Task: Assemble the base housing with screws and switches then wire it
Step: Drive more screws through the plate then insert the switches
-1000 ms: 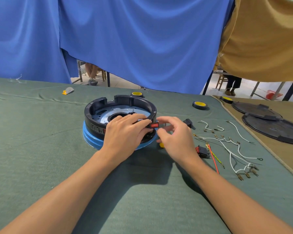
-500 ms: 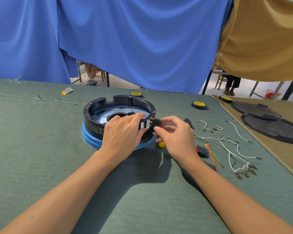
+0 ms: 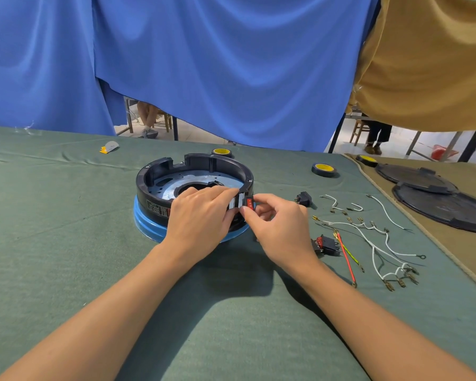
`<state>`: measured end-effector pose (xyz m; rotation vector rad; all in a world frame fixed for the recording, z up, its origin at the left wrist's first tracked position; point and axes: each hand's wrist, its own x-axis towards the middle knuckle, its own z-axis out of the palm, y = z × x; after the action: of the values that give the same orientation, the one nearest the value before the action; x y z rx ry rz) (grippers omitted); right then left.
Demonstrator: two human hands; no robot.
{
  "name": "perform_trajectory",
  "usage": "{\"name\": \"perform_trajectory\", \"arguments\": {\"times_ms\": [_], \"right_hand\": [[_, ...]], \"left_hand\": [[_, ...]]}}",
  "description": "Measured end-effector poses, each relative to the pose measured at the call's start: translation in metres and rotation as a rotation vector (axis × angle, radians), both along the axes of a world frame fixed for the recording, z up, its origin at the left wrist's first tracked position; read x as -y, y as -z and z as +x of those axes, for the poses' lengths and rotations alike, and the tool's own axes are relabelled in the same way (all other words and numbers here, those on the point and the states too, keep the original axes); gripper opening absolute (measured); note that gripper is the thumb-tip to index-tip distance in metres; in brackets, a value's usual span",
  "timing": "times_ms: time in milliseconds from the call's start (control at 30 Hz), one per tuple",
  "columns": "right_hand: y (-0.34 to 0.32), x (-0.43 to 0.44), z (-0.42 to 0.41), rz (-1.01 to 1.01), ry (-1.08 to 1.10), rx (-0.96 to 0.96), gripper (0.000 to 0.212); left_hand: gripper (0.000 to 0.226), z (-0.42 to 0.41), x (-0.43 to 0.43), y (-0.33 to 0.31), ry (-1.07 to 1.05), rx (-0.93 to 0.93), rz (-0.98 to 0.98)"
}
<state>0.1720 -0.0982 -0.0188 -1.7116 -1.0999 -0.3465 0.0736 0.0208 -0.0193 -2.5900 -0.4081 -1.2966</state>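
On the green cloth (image 3: 66, 243), towards the middle of the table, sits the base housing (image 3: 160, 177), a black ring on a blue foot with a metal plate inside. It rests only on fabric, so a hard sideways push at its wall could slide or tip it.

The left hand (image 3: 201, 215) guards against that. Its fingers curl over the near-right rim and its thumb is on the outside, gripping the wall just beside the cut-out. If that hold loosens while the other hand presses, the ring will likely shift and the part will meet the opening crooked.

The right hand (image 3: 280, 229) pinches 1 red switch (image 3: 249, 202) between thumb and fingertips. It holds the switch against the outer wall, touching the left fingertips. Whether the switch is lined up with the slot is hidden by the fingers. Forced in at a tilt, it could jam, bend a clip or spring out.

To the right, 2 more switches wait, a black one (image 3: 304, 199) farther off and a red-and-black one (image 3: 326, 244) nearer, close under the right wrist. A careless sweep of the forearm could knock the nearer one into the loose white wires (image 3: 374, 243) and tangle their small terminals.
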Motion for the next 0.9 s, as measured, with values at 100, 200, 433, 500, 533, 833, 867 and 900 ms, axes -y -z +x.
{"name": "perform_trajectory", "arguments": {"times_ms": [100, 200, 433, 500, 533, 833, 867, 900], "right_hand": [[0.0013, -0.0013, -0.0019, -0.002, 0.001, 0.062, 0.014], [0.0020, -0.0020, -0.0028, -0.002, 0.000, 0.080, 0.019], [0.0020, -0.0025, -0.0016, -0.026, -0.003, 0.058, 0.023], [0.0020, -0.0028, -0.0017, -0.033, -0.006, 0.051, 0.022], [0.0020, -0.0029, -0.0017, -0.032, -0.004, 0.049, 0.022], [0.0014, -0.0036, -0.0014, -0.052, -0.010, 0.001, 0.016], [0.0014, -0.0041, -0.0013, -0.059, -0.012, -0.002, 0.016], [0.0014, -0.0045, -0.0014, -0.066, -0.015, -0.002, 0.016]], "left_hand": [[0.031, 0.0002, 0.0001, 0.0003, -0.001, -0.011, -0.006], [0.030, 0.0000, -0.0002, 0.0002, -0.004, -0.015, -0.008], [0.030, -0.0008, 0.0017, -0.0009, -0.002, -0.014, -0.018], [0.030, -0.0007, 0.0020, -0.0013, -0.002, -0.011, -0.023], [0.030, -0.0004, 0.0021, -0.0014, 0.000, -0.010, -0.026], [0.028, 0.0008, 0.0011, -0.0005, 0.005, 0.019, -0.067], [0.028, 0.0011, 0.0013, -0.0006, 0.007, 0.025, -0.074], [0.028, 0.0012, 0.0015, -0.0008, 0.009, 0.031, -0.080]]}}
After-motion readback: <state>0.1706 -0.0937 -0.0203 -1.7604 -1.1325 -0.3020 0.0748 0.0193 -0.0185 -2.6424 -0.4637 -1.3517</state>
